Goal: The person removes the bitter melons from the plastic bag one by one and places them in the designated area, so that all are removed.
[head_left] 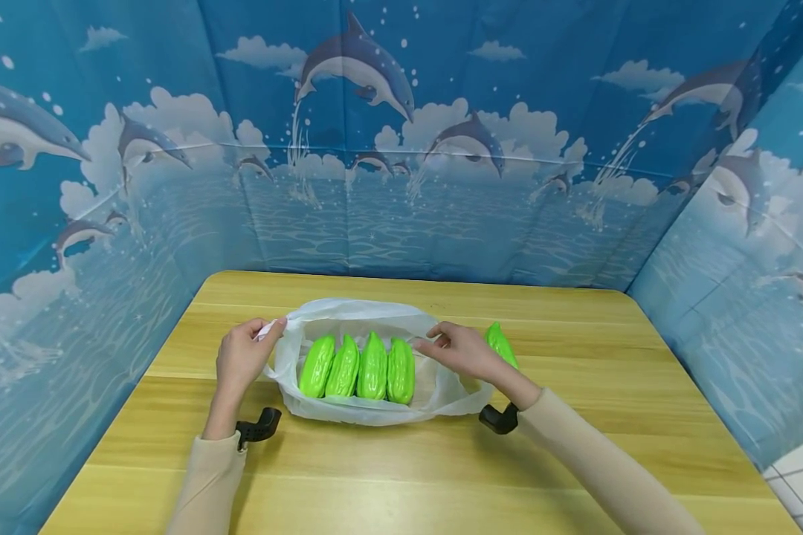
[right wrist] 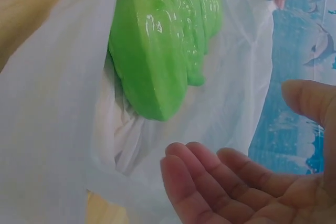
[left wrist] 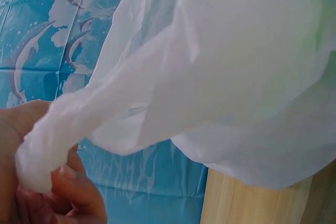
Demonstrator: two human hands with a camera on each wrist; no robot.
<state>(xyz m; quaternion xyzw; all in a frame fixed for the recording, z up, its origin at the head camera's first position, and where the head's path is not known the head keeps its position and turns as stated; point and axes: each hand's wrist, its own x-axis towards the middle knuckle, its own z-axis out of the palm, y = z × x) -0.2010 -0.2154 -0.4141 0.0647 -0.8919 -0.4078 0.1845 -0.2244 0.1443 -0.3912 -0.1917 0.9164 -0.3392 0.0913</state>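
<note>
A thin white plastic bag lies wide-mouthed on the table, with several glossy bright-green bitter melons side by side in it. My left hand grips the bag's twisted handle at its left end. Over the right part of the bag's mouth reaches my right hand; in the right wrist view its thumb stands apart from slightly bent fingers, and nothing is held. The nearest bitter melon lies just beyond those fingertips. Another bitter melon lies outside the bag, partly hidden behind the right hand and wrist.
The wood-grain table carries everything. A blue dolphin-print curtain hangs along its back and sides. Black wrist mounts stick out from both wrists. White floor tiles show at the lower right.
</note>
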